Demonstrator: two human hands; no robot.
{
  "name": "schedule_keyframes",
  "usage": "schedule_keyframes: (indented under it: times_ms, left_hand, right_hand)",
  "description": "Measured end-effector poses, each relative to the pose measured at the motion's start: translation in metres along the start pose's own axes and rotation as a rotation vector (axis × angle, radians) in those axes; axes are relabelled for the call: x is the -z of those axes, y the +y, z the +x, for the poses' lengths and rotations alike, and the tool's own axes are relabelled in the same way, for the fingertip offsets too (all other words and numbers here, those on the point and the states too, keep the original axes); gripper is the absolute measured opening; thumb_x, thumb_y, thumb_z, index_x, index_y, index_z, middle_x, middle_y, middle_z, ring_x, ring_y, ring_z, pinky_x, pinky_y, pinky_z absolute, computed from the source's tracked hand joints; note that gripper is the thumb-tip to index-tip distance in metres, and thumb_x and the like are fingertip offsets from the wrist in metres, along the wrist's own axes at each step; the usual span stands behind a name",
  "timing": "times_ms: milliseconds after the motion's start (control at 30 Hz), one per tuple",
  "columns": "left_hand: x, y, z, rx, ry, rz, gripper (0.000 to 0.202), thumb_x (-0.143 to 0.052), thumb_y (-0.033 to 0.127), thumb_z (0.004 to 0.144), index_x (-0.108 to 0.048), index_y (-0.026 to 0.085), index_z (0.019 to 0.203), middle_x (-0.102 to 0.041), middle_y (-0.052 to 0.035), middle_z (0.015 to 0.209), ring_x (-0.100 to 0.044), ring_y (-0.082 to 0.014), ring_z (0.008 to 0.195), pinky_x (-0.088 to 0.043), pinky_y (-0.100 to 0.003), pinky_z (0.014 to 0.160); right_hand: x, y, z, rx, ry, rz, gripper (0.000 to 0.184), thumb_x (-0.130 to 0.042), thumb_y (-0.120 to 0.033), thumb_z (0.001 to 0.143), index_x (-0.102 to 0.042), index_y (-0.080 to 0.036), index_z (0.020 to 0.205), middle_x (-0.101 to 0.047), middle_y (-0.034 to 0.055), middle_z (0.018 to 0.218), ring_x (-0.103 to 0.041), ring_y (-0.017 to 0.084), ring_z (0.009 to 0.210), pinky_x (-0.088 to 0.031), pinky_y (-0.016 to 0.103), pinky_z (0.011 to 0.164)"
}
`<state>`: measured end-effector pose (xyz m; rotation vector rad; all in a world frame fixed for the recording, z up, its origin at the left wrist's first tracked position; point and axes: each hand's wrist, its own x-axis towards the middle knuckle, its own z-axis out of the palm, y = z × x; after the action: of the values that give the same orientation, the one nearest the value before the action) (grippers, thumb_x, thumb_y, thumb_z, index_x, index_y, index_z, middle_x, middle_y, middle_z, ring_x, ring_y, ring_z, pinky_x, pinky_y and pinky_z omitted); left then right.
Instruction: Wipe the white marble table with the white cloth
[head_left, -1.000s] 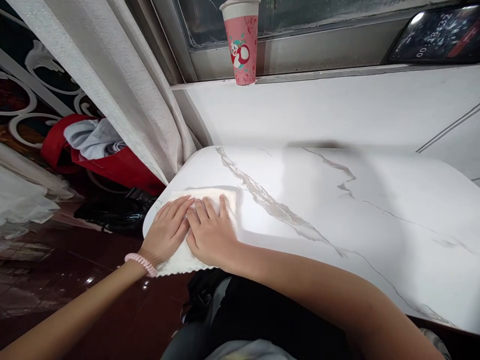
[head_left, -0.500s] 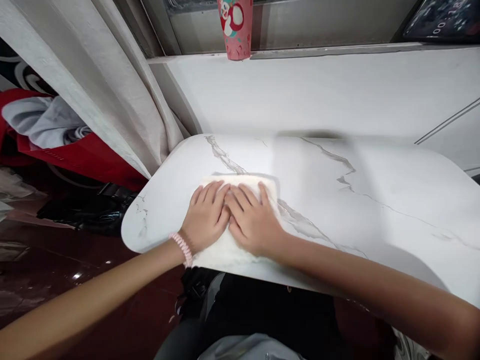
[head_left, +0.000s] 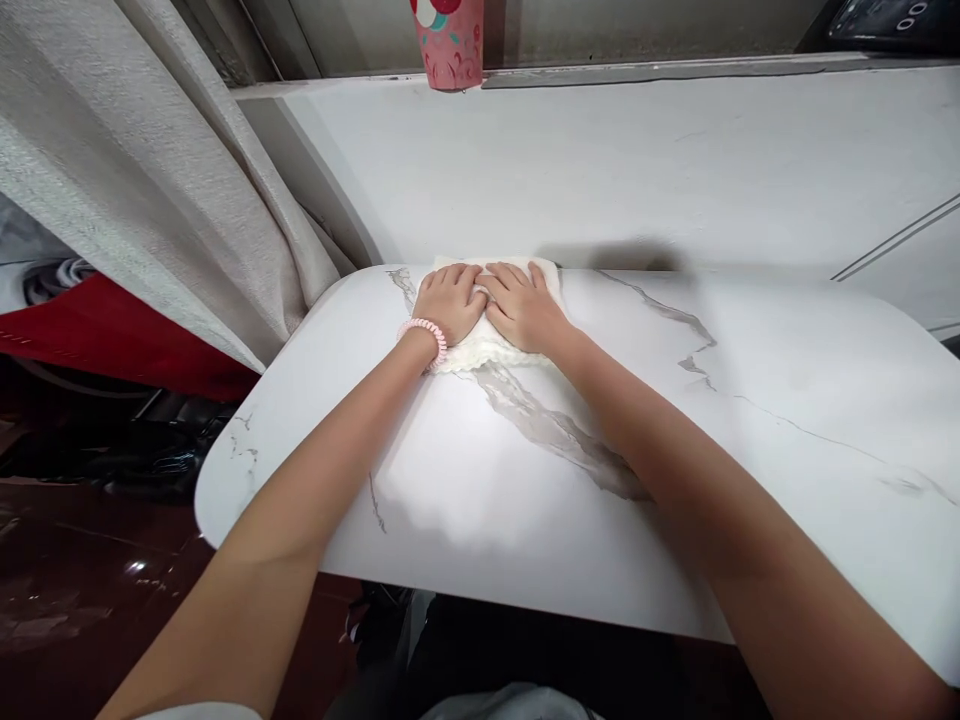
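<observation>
A cream-white cloth (head_left: 486, 350) lies on the white marble-patterned table (head_left: 442, 470), close to its far edge by the wall. My left hand (head_left: 451, 302) presses flat on the cloth's left part, its fingers stretched forward; a pink coiled band (head_left: 429, 330) circles that wrist. Beside it, my right hand (head_left: 526, 308) lies flat on the right part with the fingers spread. The two hands meet near the thumbs and index fingers. Under the palms, the middle of the cloth is hidden.
A pink patterned cup (head_left: 453, 50) stands on the window ledge behind the table, and a dark phone (head_left: 896, 25) is at the ledge's right. A pale curtain (head_left: 187, 180) hangs at the left, beside a red bag (head_left: 120, 335). The wall borders the table's far edge.
Both hands and the cloth have slid away from me, from near the table's front edge to its far edge. The view has shifted slightly, and the cup sits higher in it.
</observation>
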<state>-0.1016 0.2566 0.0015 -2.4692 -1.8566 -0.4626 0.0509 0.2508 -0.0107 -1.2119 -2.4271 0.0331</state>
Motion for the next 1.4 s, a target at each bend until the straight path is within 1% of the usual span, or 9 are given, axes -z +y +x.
schedule_keyframes:
  times_ms: [233, 400, 500, 633, 833, 967, 1133, 1267, 1400]
  left_hand:
    - [-0.002, 0.002, 0.026, 0.042, -0.056, 0.038, 0.048, -0.03, 0.028, 0.094, -0.045, 0.019, 0.14, -0.048, -0.0096, 0.145, -0.039, -0.0245, 0.136, -0.026, -0.042, 0.114]
    - [-0.006, 0.009, 0.029, 0.036, -0.049, 0.074, 0.051, -0.029, 0.026, 0.094, -0.043, 0.016, 0.142, -0.047, -0.012, 0.146, -0.039, -0.0253, 0.136, -0.025, -0.044, 0.114]
    - [-0.011, 0.021, 0.026, 0.042, -0.026, 0.083, 0.052, -0.029, 0.026, 0.094, -0.042, 0.012, 0.143, -0.047, -0.0138, 0.146, -0.039, -0.0267, 0.136, -0.023, -0.046, 0.115]
    - [-0.018, 0.047, 0.024, 0.011, -0.018, 0.065, 0.052, -0.028, 0.026, 0.095, -0.042, 0.01, 0.142, -0.046, -0.0149, 0.146, -0.039, -0.0274, 0.136, -0.021, -0.048, 0.116]
    - [-0.022, 0.073, 0.02, -0.067, -0.008, 0.016, 0.051, -0.03, 0.026, 0.096, -0.042, 0.011, 0.142, -0.047, -0.0145, 0.147, -0.038, -0.0264, 0.137, -0.02, -0.048, 0.116]
    - [-0.019, 0.077, 0.007, -0.09, -0.015, 0.009, 0.051, -0.03, 0.028, 0.097, -0.042, 0.01, 0.143, -0.045, -0.0149, 0.148, -0.036, -0.0264, 0.139, -0.02, -0.048, 0.117]
    - [-0.011, 0.083, -0.023, -0.096, -0.028, 0.025, 0.051, -0.03, 0.029, 0.098, -0.042, 0.009, 0.144, -0.044, -0.0155, 0.149, -0.036, -0.0264, 0.14, -0.019, -0.048, 0.118]
    - [-0.002, 0.089, -0.061, -0.126, -0.034, 0.051, 0.052, -0.031, 0.029, 0.098, -0.041, 0.009, 0.144, -0.043, -0.0163, 0.15, -0.036, -0.0272, 0.14, -0.021, -0.049, 0.118]
    - [0.011, 0.095, -0.114, -0.177, -0.045, 0.058, 0.052, -0.032, 0.031, 0.097, -0.043, 0.009, 0.144, -0.044, -0.0165, 0.15, -0.037, -0.0289, 0.141, -0.023, -0.051, 0.118]
  right_hand:
    - [-0.014, 0.013, 0.018, -0.247, 0.113, -0.066, 0.047, -0.03, -0.029, 0.097, -0.049, -0.012, 0.136, -0.041, 0.0186, 0.147, -0.03, 0.034, 0.138, -0.016, 0.058, 0.114]
    - [-0.011, 0.026, 0.015, -0.175, 0.008, -0.081, 0.053, -0.029, -0.03, 0.098, -0.041, -0.008, 0.144, -0.038, 0.0207, 0.15, -0.028, 0.034, 0.141, -0.016, 0.055, 0.115]
    - [-0.001, 0.039, 0.004, -0.144, -0.015, -0.031, 0.053, -0.032, -0.031, 0.097, -0.042, -0.011, 0.144, -0.037, 0.0179, 0.152, -0.029, 0.032, 0.141, -0.019, 0.052, 0.115]
    - [0.012, 0.059, -0.016, -0.192, 0.054, 0.05, 0.049, -0.038, -0.031, 0.093, -0.052, -0.016, 0.137, -0.047, 0.0135, 0.146, -0.038, 0.027, 0.137, -0.025, 0.047, 0.115]
    - [0.022, 0.071, -0.036, -0.452, 0.041, 0.052, 0.052, -0.044, -0.037, 0.091, -0.049, -0.018, 0.14, -0.034, 0.0133, 0.155, -0.024, 0.031, 0.146, -0.025, 0.054, 0.113]
    - [0.023, 0.059, -0.048, -0.463, 0.025, 0.006, 0.056, -0.039, -0.039, 0.094, -0.044, -0.014, 0.144, -0.034, 0.016, 0.155, -0.025, 0.03, 0.145, -0.024, 0.052, 0.114]
    - [0.029, 0.03, -0.075, -0.425, 0.015, -0.082, 0.057, -0.036, -0.042, 0.097, -0.042, -0.013, 0.145, -0.034, 0.0176, 0.154, -0.025, 0.031, 0.145, -0.025, 0.051, 0.115]
    - [0.039, -0.005, -0.108, -0.419, -0.042, -0.158, 0.056, -0.033, -0.041, 0.099, -0.04, -0.013, 0.147, -0.032, 0.0193, 0.155, -0.024, 0.033, 0.146, -0.019, 0.058, 0.116]
    - [0.048, -0.047, -0.15, -0.399, -0.008, -0.22, 0.054, -0.029, -0.042, 0.1, -0.042, -0.015, 0.145, -0.038, 0.0193, 0.152, -0.025, 0.037, 0.145, -0.01, 0.071, 0.112]
